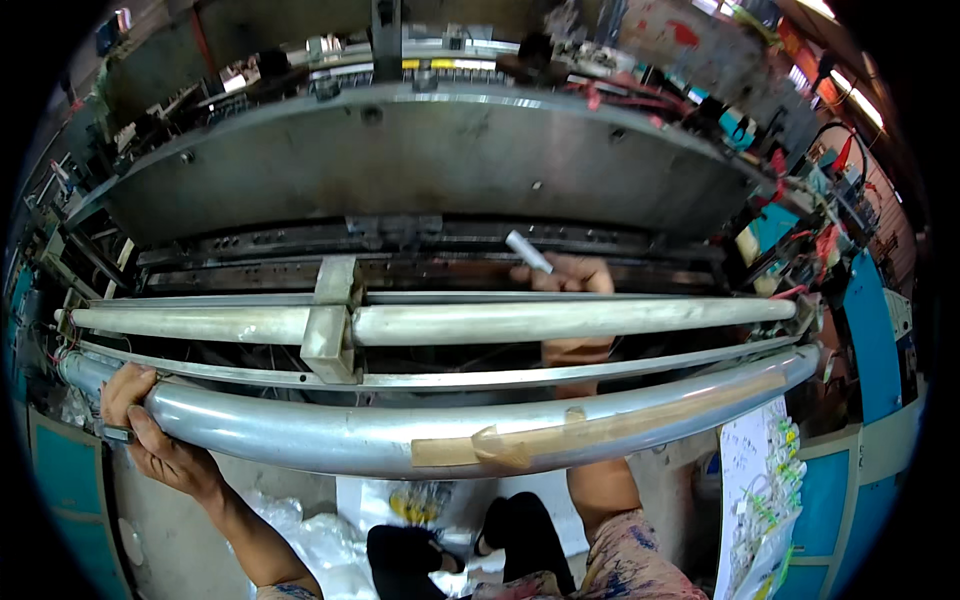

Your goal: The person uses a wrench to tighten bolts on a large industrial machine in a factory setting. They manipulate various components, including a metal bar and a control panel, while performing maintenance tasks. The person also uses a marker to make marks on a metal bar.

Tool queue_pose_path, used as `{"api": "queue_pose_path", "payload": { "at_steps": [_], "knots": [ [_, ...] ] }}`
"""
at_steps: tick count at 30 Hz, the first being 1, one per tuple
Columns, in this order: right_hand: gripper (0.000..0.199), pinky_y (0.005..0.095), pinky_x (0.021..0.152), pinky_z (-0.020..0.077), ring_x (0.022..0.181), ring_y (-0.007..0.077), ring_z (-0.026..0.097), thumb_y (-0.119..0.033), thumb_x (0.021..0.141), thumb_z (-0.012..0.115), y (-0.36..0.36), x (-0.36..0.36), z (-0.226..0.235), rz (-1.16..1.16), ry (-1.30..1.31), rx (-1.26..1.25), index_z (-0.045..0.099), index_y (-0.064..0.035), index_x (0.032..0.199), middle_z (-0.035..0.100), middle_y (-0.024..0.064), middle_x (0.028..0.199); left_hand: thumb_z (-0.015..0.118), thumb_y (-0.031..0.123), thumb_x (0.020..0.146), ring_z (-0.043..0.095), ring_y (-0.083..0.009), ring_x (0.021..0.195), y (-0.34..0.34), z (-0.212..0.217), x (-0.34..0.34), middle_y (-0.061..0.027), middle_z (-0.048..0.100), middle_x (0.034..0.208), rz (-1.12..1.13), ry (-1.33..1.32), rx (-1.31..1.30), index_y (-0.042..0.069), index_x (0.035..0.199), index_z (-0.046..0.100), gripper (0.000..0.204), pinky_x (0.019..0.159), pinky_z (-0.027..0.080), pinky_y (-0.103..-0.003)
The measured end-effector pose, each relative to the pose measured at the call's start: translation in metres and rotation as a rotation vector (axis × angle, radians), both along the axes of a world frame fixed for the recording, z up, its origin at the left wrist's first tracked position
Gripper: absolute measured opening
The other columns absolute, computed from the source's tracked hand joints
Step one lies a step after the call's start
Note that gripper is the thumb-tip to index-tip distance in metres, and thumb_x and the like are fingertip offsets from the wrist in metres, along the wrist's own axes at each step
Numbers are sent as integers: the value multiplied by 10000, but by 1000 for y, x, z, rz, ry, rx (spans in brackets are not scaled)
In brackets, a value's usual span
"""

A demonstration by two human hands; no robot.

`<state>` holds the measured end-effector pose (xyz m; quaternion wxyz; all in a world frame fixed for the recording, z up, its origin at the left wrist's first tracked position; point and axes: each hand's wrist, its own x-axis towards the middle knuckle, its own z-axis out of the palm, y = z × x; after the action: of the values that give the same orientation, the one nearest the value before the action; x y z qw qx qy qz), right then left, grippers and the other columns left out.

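Slanting up-left from right hand (572, 273), white marker (528, 251), long axis diagonal

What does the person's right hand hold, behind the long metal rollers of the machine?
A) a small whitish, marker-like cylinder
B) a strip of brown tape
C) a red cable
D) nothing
A: the right hand, reaching past the upper roller, holds a small whitish cylinder that sticks up from its grip.
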<state>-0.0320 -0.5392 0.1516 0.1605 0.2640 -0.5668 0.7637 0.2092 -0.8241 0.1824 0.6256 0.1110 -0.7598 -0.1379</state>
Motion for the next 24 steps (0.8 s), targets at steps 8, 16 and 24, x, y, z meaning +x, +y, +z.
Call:
{"api": "queue_pose_path", "payload": {
  "at_steps": [8, 16, 24],
  "knots": [
    [229, 269, 779, 560, 838, 176, 686, -52, 898, 672, -16, 6, -3, -266, -51, -57, 576, 53, 1078, 692, 151, 908, 252, 218, 1017, 541, -251, 1113, 17, 15, 6, -161, 594, 1161, 141, -119, 104, -5, 1097, 580, 404, 1044, 375, -387],
    [202, 256, 808, 564, 915, 168, 686, 15, 890, 654, -26, 3, 0, -241, -6, -96, 579, 61, 1072, 685, 165, 961, 290, 222, 1017, 551, -232, 1127, 12, 15, 8, -151, 605, 1195, 128, -122, 147, -26, 1132, 585, 401, 1055, 361, -362],
    [172, 192, 636, 517, 677, 77, 652, -42, 863, 711, -26, -7, -8, -254, -105, 20, 645, 17, 1010, 698, 116, 810, 288, 199, 1014, 563, -248, 1113, -13, 14, 29, -162, 603, 1192, 38, -189, 68, -45, 1132, 570, 391, 1071, 378, -380]
  ]
}}
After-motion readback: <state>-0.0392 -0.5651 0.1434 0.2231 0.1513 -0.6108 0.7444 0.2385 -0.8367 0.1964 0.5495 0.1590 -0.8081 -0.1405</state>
